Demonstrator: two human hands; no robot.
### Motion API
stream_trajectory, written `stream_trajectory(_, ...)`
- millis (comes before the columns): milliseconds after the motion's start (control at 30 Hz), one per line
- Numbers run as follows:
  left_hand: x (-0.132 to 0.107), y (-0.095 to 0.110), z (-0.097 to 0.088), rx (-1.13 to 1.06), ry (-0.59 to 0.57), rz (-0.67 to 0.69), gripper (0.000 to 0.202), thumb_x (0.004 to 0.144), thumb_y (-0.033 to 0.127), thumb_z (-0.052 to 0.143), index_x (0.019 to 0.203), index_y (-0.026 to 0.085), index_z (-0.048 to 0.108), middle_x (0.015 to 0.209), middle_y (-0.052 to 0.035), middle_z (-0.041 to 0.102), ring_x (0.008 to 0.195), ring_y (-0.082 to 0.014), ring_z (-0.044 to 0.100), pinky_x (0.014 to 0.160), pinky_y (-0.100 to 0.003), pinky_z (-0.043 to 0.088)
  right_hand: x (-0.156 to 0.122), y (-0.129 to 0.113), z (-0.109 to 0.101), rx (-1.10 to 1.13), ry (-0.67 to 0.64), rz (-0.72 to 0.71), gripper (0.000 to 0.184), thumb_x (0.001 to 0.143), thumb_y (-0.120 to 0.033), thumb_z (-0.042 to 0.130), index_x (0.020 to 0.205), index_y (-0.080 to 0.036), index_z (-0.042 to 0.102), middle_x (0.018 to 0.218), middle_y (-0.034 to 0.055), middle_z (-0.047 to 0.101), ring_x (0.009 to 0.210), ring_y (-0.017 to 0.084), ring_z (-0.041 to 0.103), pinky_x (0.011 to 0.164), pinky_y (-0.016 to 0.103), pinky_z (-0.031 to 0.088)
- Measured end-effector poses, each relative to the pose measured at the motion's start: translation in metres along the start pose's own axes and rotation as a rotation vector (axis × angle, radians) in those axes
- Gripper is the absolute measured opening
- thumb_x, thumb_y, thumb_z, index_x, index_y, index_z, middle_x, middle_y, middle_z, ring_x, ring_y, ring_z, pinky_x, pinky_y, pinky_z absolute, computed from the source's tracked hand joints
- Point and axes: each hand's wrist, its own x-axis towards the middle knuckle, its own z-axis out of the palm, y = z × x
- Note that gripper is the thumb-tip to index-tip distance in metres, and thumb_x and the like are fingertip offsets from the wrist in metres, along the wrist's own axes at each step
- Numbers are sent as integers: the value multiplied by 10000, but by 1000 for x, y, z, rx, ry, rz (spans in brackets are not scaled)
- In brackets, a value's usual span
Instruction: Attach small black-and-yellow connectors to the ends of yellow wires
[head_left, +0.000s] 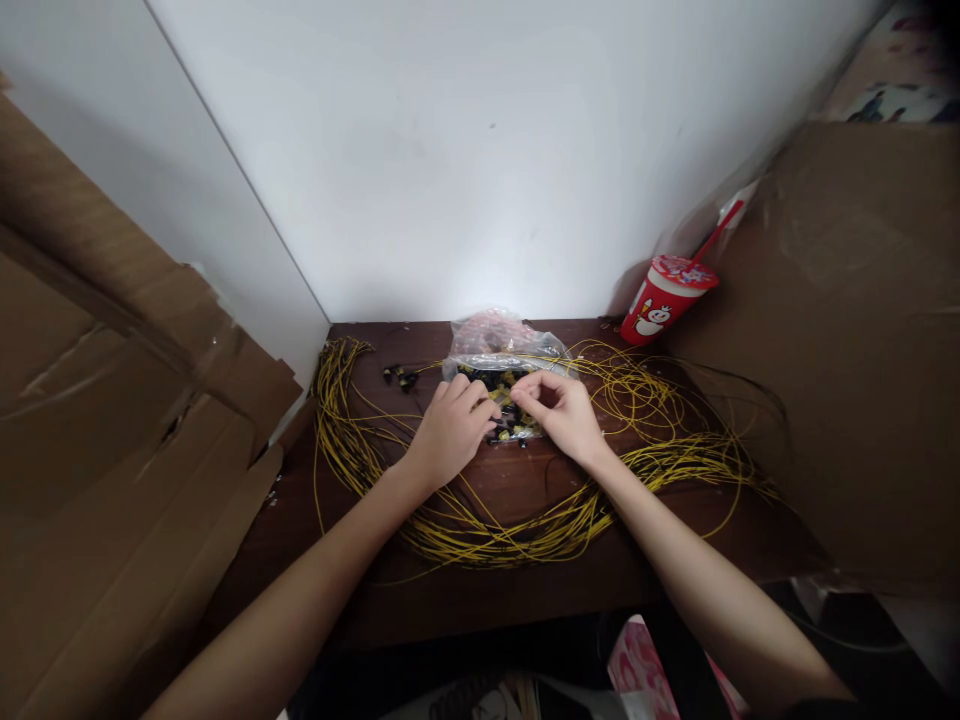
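My left hand (455, 428) is closed, its fingers curled over the front of a clear plastic bag (469, 345). Opposite it, my right hand (561, 412) pinches thumb and forefinger together, a short gap from the left fingertips. What either pinch holds is too small to make out. Under and between the fingers lie many small black and yellow parts (504, 380), spilling from the bag. A long bundle of yellow and black wires (495, 545) curves across the dark table in front of both wrists.
Loose wire loops (637, 390) spread to the right. A few black pieces (400, 377) lie left of the bag. A red cup with a straw (664, 300) stands at the back right. Cardboard (112, 400) rises at the left, more cardboard (840, 350) at the right, and a white wall (450, 170) behind.
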Motion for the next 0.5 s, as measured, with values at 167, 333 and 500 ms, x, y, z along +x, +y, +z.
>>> stream_trajectory(167,3,2,-5,-432,226,-218,33,822,142,597,829,166,577,756,-12,558,758,-163,475,706,-290,387,0,-4,-2,20,15,-7,151,762,-309,675,736,-161,661,633,-4,569,583,111,468,564,260,372)
stream_trajectory(333,4,2,0,-704,295,-453,51,775,169,619,817,180,591,585,68,332,529,-92,351,538,-231,308,0,-9,1,135,-32,37,176,735,-342,693,708,-175,646,604,-17,566,560,108,477,569,268,401)
stream_trajectory(500,4,2,2,-885,309,-489,95,786,215,607,876,192,628,557,67,334,511,-88,333,508,-228,286,-3,-8,5,166,-71,61,178,725,-349,696,720,-177,650,630,-5,591,575,112,498,579,276,414)
